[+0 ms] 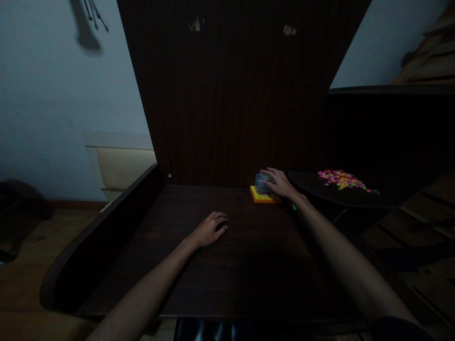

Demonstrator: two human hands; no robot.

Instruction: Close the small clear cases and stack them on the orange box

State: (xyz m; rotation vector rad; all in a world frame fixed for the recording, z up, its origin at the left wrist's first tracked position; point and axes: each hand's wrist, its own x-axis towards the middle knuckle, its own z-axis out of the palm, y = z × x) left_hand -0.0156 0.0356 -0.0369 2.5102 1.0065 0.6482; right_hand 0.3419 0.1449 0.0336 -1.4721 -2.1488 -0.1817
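My right hand (280, 183) reaches to the back right corner of the dark wooden desk (199, 270) and rests on a small clear plastic box (262, 182), fingers curled over its top. The box sits on a flat yellow-orange pad (263, 197). Whether the hand grips the box or only touches it is unclear in the dim light. My left hand (210, 228) lies palm down on the middle of the desk, fingers loosely apart, holding nothing.
A pile of small bright pink and yellow pieces (340, 179) lies on a dark side shelf (355, 196) to the right. A tall dark back panel (231, 94) rises behind the desk. A raised side board (106, 227) borders the left edge.
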